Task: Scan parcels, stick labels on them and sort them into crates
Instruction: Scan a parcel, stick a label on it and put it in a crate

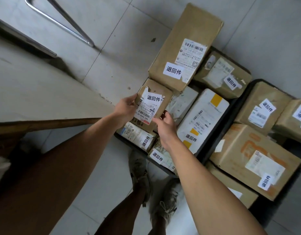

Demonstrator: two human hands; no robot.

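I hold a small brown cardboard parcel (153, 106) with a torn white shipping label between both hands above the left end of the black plastic crate (215, 133) on the floor. My left hand (126, 108) grips its left edge, my right hand (165, 124) pinches its near right corner. Its long axis runs away from me, so I judge setting it down is a short drop onto the labelled parcels directly beneath.

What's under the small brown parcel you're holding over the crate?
Below the small brown parcel, held by the left hand and right hand, lies a labelled parcel in the black crate. Anything directly beneath is covered.
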